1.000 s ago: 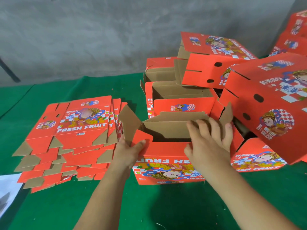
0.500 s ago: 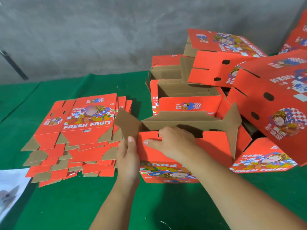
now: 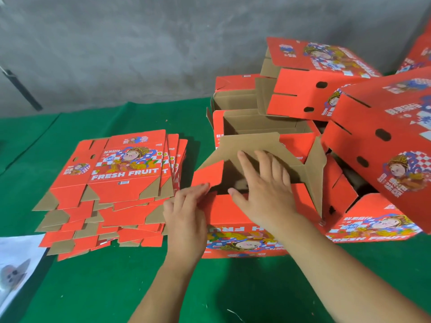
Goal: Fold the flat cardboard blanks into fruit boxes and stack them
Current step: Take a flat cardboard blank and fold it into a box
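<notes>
Green cloth (image 3: 98, 287) covers the table where a half-folded red fruit box (image 3: 245, 227) stands, long axis left to right, open side up, the right hand (image 3: 263, 190) pressing spread fingers flat on its brown flap, the left hand (image 3: 186, 215) pinching its red end flap beside the blanks (image 3: 116, 190).

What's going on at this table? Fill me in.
A person is folding a red fruit box on the green table. The right hand lies flat over the open top, pressing a brown flap; the left hand works the small red flap at the box's left end. A stack of flat blanks waits to the left, and folded boxes are piled behind and to the right.
</notes>
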The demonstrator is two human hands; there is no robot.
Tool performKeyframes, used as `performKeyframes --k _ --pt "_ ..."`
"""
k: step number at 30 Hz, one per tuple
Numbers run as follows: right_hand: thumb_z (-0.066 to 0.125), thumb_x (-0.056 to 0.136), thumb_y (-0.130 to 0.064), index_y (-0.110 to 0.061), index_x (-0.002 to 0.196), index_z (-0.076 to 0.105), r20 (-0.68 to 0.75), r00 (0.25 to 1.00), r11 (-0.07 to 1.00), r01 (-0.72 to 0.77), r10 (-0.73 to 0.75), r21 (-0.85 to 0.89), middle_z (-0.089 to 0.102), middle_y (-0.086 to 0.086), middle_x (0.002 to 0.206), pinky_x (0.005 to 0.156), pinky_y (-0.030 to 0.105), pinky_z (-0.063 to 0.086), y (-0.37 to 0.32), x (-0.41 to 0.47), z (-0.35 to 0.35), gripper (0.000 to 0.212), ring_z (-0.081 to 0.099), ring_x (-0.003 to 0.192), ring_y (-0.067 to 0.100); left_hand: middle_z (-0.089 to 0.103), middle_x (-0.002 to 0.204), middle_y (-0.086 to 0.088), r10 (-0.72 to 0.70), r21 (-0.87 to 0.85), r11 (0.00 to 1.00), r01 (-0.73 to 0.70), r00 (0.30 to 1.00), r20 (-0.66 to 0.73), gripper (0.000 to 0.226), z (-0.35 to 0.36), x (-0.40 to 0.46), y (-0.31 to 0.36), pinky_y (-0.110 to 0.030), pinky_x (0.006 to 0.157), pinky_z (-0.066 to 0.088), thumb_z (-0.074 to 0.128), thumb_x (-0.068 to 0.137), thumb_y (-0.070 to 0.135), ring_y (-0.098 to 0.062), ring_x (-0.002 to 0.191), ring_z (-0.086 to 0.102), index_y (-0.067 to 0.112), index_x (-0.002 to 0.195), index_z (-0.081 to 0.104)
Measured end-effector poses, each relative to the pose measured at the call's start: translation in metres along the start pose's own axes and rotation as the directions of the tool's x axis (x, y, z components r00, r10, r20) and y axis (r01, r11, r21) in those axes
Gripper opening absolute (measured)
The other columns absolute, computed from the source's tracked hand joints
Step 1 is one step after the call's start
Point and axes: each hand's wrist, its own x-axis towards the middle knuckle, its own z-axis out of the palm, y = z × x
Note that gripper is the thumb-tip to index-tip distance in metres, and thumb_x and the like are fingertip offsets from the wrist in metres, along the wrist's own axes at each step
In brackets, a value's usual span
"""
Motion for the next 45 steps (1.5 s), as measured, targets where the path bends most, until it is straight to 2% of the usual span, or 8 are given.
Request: performKeyframes --k 4,10,16,22,33,40,43,45 --pt "0.048 0.095 -0.062 -0.038 0.163 -0.002 0.124 0.992 0.999 0.011 -0.016 0.04 -0.023 0.0 0.169 0.125 0.05 0.007 0.013 -0.004 -0.005 0.087 -0.008 0.158 0.028 0.06 0.114 0.018 -0.086 0.061 0.995 0.076 0.981 0.177 0.032 -0.003 0.01 0.001 -0.041 0.093 0.037 0.048 0.094 0.044 -0.018 0.108 0.055 0.042 0.117 0.069" --pt "0.066 0.077 -0.041 -0.029 0.158 0.036 -0.456 0.885 0.995 -0.084 0.096 0.046 0.021 0.012 0.167 0.123 0.053 0.008 0.025 -0.034 -0.01 0.088 0.017 0.153 0.04 0.06 0.111 -0.003 -0.243 0.448 0.891 0.081 0.916 0.319 0.045 0.005 0.051 0.006 -0.042 0.09 0.046 0.041 0.101 0.052 -0.033 0.105 0.059 0.042 0.143 0.052" --pt "0.065 0.083 -0.023 -0.02 0.161 0.028 -0.499 0.852 0.98 -0.074 0.159 0.186 0.031 0.012 0.156 0.114 0.05 0.026 0.047 -0.054 -0.003 0.087 0.035 0.14 0.038 0.061 0.082 0.003 -0.43 0.457 0.846 0.273 0.856 0.285 0.035 0.015 0.069 0.001 -0.034 0.064 0.043 0.05 0.094 0.064 -0.032 0.085 0.068 0.04 0.118 0.045" --pt "0.069 0.088 -0.012 -0.019 0.155 0.042 -0.401 0.912 0.951 0.049 0.081 0.305 0.043 0.001 0.146 0.103 0.052 0.048 0.061 -0.066 -0.003 0.072 0.047 0.123 0.027 0.049 0.135 -0.004 -0.365 0.306 0.905 0.296 0.909 0.202 0.079 0.021 0.071 -0.009 -0.049 0.1 0.038 0.07 0.09 0.041 -0.035 0.122 0.049 0.037 0.157 0.027" --pt "0.039 0.087 -0.009 -0.014 0.151 0.05 -0.421 0.901 0.948 0.035 0.107 0.316 0.046 0.005 0.127 0.098 0.047 0.042 0.085 -0.063 0.018 0.065 0.043 0.112 0.03 0.049 0.138 -0.01 -0.526 0.419 0.83 0.368 0.767 0.367 0.061 0.025 0.09 -0.019 -0.047 0.089 0.047 0.023 0.1 0.069 -0.04 0.121 0.058 0.039 0.152 0.033" --pt "0.041 0.085 -0.011 -0.015 0.101 0.077 -0.471 0.878 0.939 0.09 0.081 0.331 0.053 0.0 0.111 0.085 0.05 0.045 0.087 -0.074 0.027 0.039 0.042 0.102 0.029 0.055 0.119 -0.014 -0.534 0.311 0.842 0.441 0.766 0.358 0.055 0.028 0.092 -0.023 -0.049 0.094 0.047 0.022 0.105 0.06 -0.041 0.113 0.057 0.018 0.115 0.056" --pt "0.05 0.092 -0.03 -0.022 0.087 0.071 -0.412 0.909 0.943 0.084 0.06 0.323 0.052 -0.008 0.1 0.084 0.044 0.042 0.09 -0.066 0.011 0.023 0.041 0.095 0.024 0.058 0.113 -0.013 -0.443 -0.01 0.886 0.463 0.854 0.273 0.06 0.026 0.084 -0.022 -0.041 0.096 0.042 0.019 0.107 0.056 -0.033 0.111 0.055 0.015 0.097 0.061" --pt "0.04 0.101 -0.05 -0.021 0.078 0.062 -0.3 0.947 0.916 0.019 0.111 0.4 0.054 -0.008 0.085 0.081 0.046 0.041 0.088 -0.053 -0.004 0.043 0.044 0.086 0.024 0.064 0.106 -0.01 -0.409 -0.16 0.884 0.438 0.893 0.189 0.073 0.021 0.081 -0.023 -0.043 0.096 0.045 0.019 0.105 0.062 -0.031 0.103 0.058 0.007 0.091 0.064"
